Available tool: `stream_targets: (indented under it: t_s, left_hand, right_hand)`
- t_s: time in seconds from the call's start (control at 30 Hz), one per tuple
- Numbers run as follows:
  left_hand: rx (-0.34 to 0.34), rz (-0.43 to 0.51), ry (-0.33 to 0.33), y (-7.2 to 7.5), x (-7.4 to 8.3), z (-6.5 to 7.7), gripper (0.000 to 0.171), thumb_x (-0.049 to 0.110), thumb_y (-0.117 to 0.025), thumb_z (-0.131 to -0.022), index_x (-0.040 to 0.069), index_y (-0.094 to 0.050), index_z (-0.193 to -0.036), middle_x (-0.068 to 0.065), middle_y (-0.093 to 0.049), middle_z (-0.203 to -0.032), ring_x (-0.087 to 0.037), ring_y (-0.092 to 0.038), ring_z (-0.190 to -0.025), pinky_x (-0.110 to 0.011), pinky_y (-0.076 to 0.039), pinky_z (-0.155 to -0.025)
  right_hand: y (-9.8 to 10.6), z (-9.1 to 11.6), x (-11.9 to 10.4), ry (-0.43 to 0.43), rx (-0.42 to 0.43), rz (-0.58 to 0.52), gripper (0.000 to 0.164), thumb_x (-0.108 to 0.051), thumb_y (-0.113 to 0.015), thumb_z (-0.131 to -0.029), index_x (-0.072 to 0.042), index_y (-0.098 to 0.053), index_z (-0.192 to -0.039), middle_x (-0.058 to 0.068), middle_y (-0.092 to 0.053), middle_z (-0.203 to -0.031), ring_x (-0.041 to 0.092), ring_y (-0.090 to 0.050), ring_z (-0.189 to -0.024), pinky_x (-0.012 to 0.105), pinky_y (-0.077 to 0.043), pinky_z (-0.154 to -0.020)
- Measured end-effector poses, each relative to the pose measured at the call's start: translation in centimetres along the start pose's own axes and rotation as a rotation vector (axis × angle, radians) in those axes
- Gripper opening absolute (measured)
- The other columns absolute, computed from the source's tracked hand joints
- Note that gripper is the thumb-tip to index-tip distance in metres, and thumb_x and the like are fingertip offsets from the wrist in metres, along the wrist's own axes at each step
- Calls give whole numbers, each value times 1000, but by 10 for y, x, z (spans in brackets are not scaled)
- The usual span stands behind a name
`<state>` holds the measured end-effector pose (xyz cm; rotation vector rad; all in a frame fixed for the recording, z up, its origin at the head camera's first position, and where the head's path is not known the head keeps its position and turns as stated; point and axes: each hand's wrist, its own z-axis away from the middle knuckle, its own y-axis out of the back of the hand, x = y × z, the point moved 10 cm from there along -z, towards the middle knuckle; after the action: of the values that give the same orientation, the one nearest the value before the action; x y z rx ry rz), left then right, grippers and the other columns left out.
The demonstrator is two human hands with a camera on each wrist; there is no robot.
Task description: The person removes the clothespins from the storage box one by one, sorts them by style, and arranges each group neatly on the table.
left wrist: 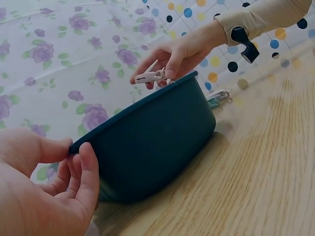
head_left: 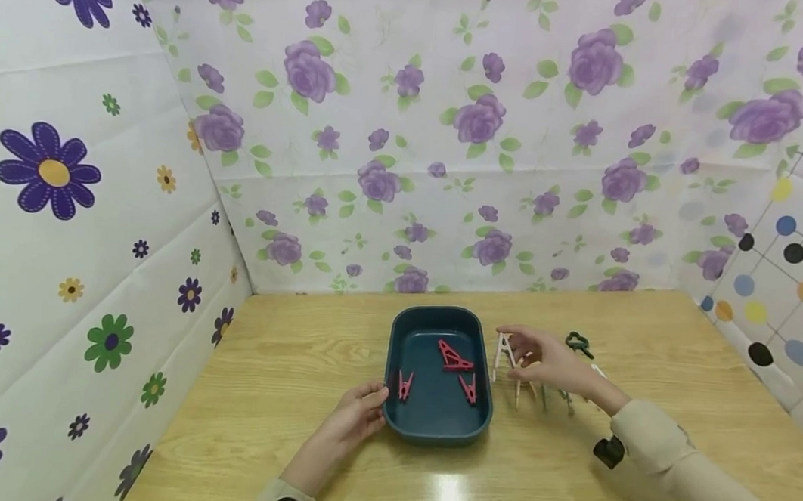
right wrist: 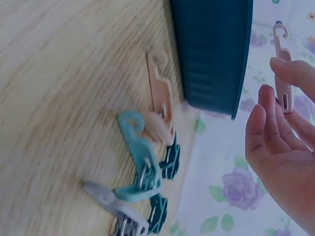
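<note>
Head view: two bare hands work over a wooden table [head_left: 287, 350], each arm reaching in from its own side, in beige sleeves [head_left: 690, 458].
Left hand: the left hand [head_left: 359, 412] is low beside the near left edge of a dark teal tub [head_left: 435, 439], pinching its rim, thumb on the edge and fingers bent against the outside wall.
Right hand: the right hand [head_left: 548, 362] is raised off the table, just beyond the tub's right side, gripping a pale pink clip [right wrist: 284, 93] between thumb and fingers.
Pale pink clip: at the right hand's fingertips, outside the tub and near its right rim, well apart from the left hand.
Tub: between the two hands, touched by the left.
Red clips: three red clips [head_left: 464, 363] lie inside the tub, one nearer the left hand, two nearer the right.
Loose clips: below and beyond the right hand, on the table, are a peach clip [right wrist: 162, 96], a light teal clip [right wrist: 142, 164], a grey clip [right wrist: 118, 204] and dark green clips [right wrist: 171, 163].
</note>
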<state>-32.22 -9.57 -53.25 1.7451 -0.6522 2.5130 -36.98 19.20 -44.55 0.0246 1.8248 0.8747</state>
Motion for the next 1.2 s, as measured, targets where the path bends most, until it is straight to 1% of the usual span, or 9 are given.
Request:
stream_targets:
  t_s: [0.13,0.17,0.3,0.5,0.6,0.7,0.87,1.03,1.2]
  left_hand:
    - [15,-3,15,3,-2,-1,8,13,-54,-99,8,-51,-103,5,-57,-79,-4,-55,-70,-16,-48,-65]
    - [17,-3,18,4,-3,-1,9,13,-54,-98,8,-51,-104,5,-57,-80,-4,-55,-70,-16,-48,-65]
    - [1,-2,16,2,-3,-1,12,15,-54,-99,6,-52,-106,5,-57,-82,-4,-54,-72,-16,-48,-66]
    - [-29,-6,13,-1,-2,0,6,14,-51,-100,8,-53,-102,6,-57,-80,-3,-54,-72,-15,-48,-66]
    - [-32,-8,12,-2,-2,0,6,13,-50,-100,8,-53,-101,7,-57,-79,-3,-54,-71,-15,-49,-66]
    - [-32,-2,19,-2,-3,-1,7,13,-50,-101,8,-54,-102,7,-58,-79,-3,-54,-71,-15,-49,-65]
    - [-32,9,30,-2,-2,-1,9,16,-53,-100,7,-54,-103,6,-57,-81,-4,-54,-73,-16,-48,-67]
    - [-27,30,22,-3,0,-4,10,17,-55,-98,8,-55,-103,5,-58,-82,-5,-53,-74,-17,-47,-68]
    - [-25,46,46,-1,-4,-1,12,19,-54,-98,8,-53,-105,7,-58,-83,-5,-53,-73,-16,-47,-67]
  right_hand:
    - [6,4,9,-32,18,7,68,-22,-75,-85,-21,-41,-144,16,-60,-116,10,-64,-89,28,-56,-78]
    - [7,4,11,-30,19,10,67,-23,-74,-85,-20,-41,-144,17,-60,-116,10,-64,-89,28,-56,-77]
    - [9,9,18,-22,18,26,66,-19,-74,-86,-16,-41,-144,16,-60,-116,11,-64,-87,29,-56,-75]
    - [17,17,28,-27,28,57,66,-13,-74,-85,-14,-42,-143,12,-61,-114,10,-63,-84,28,-56,-73]
    - [21,21,34,-35,15,47,65,-10,-72,-86,-13,-41,-144,15,-60,-115,10,-63,-84,28,-56,-72]
    - [25,23,39,-39,-20,25,66,-10,-71,-87,-11,-40,-145,18,-59,-118,11,-63,-85,29,-56,-72]
    - [31,26,44,-32,-57,17,66,-10,-70,-87,-5,-38,-145,23,-59,-117,12,-63,-86,29,-56,-73]
    - [45,29,50,-86,-14,58,68,-11,-73,-85,-7,-39,-144,20,-60,-115,10,-63,-87,28,-56,-75]
    - [46,34,56,-108,-25,80,68,-16,-73,-86,-9,-40,-144,20,-62,-112,10,-63,-88,26,-55,-77]
